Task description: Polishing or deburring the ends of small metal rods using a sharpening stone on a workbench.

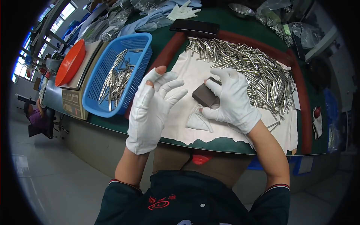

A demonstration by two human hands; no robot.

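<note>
Both my hands wear white gloves with some bare fingertips sticking out. My left hand (152,107) is raised just right of the blue basket, fingers apart and nothing visible in it. My right hand (234,99) curls round a dark brown rectangular block (205,95) over the white cloth (178,125); part of the block is hidden behind the fingers. Beneath the right thumb lies a small folded piece of white cloth (198,122). A large heap of slim shiny metal pins (270,80) spreads behind and to the right of the right hand.
The blue perforated basket (144,56) at left holds more metal pins. A red-brown padded border (305,112) edges the cloth. Behind are a black phone (195,27), a white glove (183,11) and a metal bowl (241,10). An orange bowl (71,63) stands far left; a person (39,118) sits beyond.
</note>
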